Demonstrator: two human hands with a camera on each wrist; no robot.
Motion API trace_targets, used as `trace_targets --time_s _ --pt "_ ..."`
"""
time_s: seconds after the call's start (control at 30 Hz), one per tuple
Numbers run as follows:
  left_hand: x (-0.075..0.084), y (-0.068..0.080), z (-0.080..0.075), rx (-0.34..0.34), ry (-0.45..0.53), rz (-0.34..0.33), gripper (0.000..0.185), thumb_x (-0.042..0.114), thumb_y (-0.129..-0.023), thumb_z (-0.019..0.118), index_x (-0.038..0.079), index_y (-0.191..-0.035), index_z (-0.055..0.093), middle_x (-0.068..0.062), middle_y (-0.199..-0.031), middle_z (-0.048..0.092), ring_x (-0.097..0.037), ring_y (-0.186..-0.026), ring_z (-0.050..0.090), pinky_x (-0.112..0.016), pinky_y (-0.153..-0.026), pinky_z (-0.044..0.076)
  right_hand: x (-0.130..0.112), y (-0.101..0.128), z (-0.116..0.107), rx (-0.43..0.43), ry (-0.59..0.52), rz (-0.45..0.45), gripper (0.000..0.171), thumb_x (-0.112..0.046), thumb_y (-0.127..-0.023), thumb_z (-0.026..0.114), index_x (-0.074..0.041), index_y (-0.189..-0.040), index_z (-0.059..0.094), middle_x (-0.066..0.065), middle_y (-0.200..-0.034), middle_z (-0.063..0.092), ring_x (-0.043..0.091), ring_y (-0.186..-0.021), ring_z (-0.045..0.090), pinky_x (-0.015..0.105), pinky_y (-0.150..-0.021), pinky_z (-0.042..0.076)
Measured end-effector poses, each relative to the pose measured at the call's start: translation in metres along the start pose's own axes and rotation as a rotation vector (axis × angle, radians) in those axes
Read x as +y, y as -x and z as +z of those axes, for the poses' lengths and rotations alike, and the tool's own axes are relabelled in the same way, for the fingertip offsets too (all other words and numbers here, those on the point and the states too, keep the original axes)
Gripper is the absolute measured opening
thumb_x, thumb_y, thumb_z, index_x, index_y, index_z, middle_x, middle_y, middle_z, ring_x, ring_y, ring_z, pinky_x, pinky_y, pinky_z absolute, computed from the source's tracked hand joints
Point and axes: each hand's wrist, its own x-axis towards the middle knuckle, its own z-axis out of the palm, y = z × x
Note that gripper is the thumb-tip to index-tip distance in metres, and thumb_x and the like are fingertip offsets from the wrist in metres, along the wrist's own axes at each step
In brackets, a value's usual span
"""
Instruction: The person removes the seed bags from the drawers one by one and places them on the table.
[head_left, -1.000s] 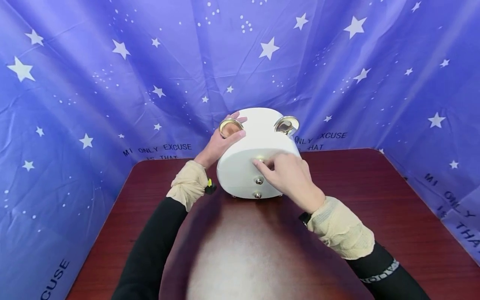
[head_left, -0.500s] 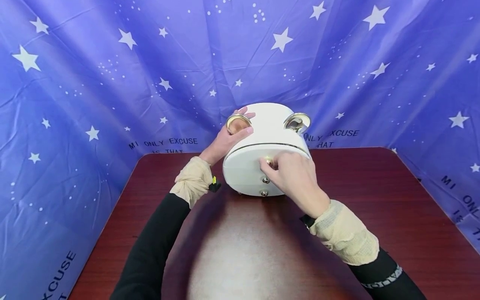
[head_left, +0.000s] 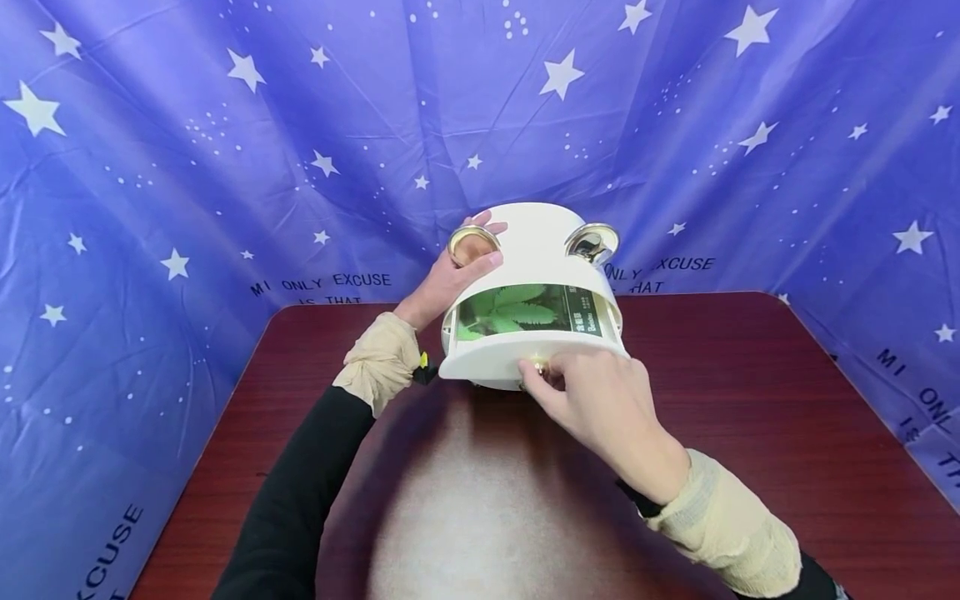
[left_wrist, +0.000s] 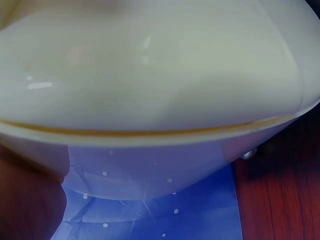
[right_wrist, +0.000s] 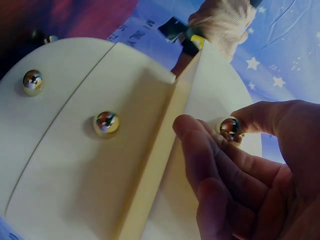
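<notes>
Head view: white oval cabinet [head_left: 536, 242] sits at the far middle of the dark red table [head_left: 750, 400], against the starry blue backdrop [head_left: 225, 150]. Top drawer [head_left: 532, 354] now stands pulled out toward the person; a second ago it was flush with the front. Inside lies a green leaf-print packet [head_left: 525, 308], so the contents are now exposed and reachable. Left hand [head_left: 450, 279] braces the cabinet's left side, fingers curled round beside the gold ring [head_left: 472, 242]. Right hand [head_left: 600, 400] pinches the small gold knob [right_wrist: 230, 128] between thumb and forefinger. Two lower knobs [right_wrist: 106, 123] untouched, their drawers shut.
</notes>
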Motion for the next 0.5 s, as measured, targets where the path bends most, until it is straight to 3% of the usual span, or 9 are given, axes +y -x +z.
trace_targets --time_s 0.2,0.5 --pt "-0.002 -0.001 0.0 0.006 -0.008 0.007 0.071 0.009 -0.099 0.057 0.011 -0.161 0.023 -0.01 -0.159 0.046 -0.018 -0.153 0.034 -0.032 -0.13 0.023 -0.005 0.016 -0.006 0.055 0.016 -0.052 0.054 -0.049 -0.087 0.069 -0.027 -0.047 0.039 -0.012 -0.043 0.033 0.011 -0.04 0.028 0.025 -0.037 0.018" --pt "-0.002 -0.002 0.0 0.01 0.016 0.005 0.071 0.009 -0.098 0.058 0.011 -0.16 0.024 -0.011 -0.159 0.047 -0.02 -0.151 0.039 -0.032 -0.129 0.025 -0.007 0.021 -0.006 0.078 0.019 -0.06 0.048 -0.049 -0.085 0.071 -0.027 -0.05 0.049 -0.011 -0.042 0.037 0.012 -0.04 0.028 0.025 -0.037 0.017"
